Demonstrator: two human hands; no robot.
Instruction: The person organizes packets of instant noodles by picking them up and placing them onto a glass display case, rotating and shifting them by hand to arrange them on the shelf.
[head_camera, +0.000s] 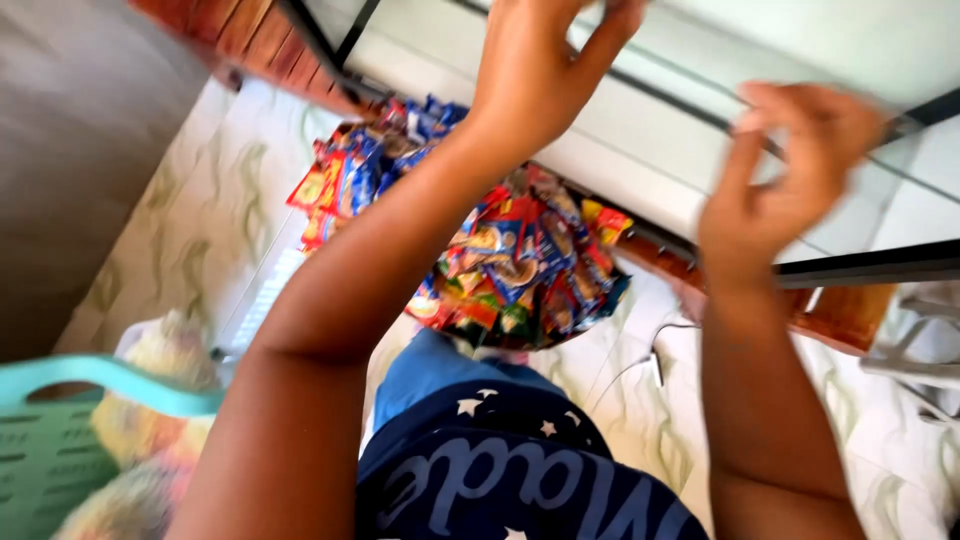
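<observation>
Against the glass shelf at the top of the view, both hands were raised. The shelf was a smooth, pale pane edged by thin dark metal bars, with reddish-brown wood showing beneath its front edge.

Left hand: up at the shelf's surface, fingers stretched and spread, fingertips partly cut off by the upper edge of the view. Nothing seen between the fingers; whether they pressed on the glass could not be told.

Right hand: just to the right of the left one, over the shelf's front bar. Thumb and fingers curled toward each other as in a loose pinch. The hand was blurred, and whether anything thin sat in that pinch could not be told.

Below the shelf, on the floor, lay a heap of small snack packets, glossy and crinkled, mostly red, blue and yellow, flat rectangular sachets overlapping one another. The heap ran from under the shelf's left part down toward the person's dark blue star-printed shirt.

Floor tiles were pale, glazed, with a wavy greenish pattern.

Far left of the shelf and lower: a mint-green plastic chair with a slotted seat and rounded rim, with soft, fuzzy yellowish bundles beside it, too blurred to identify.

A thin white cable lay on the tiles below the shelf's right part.
</observation>
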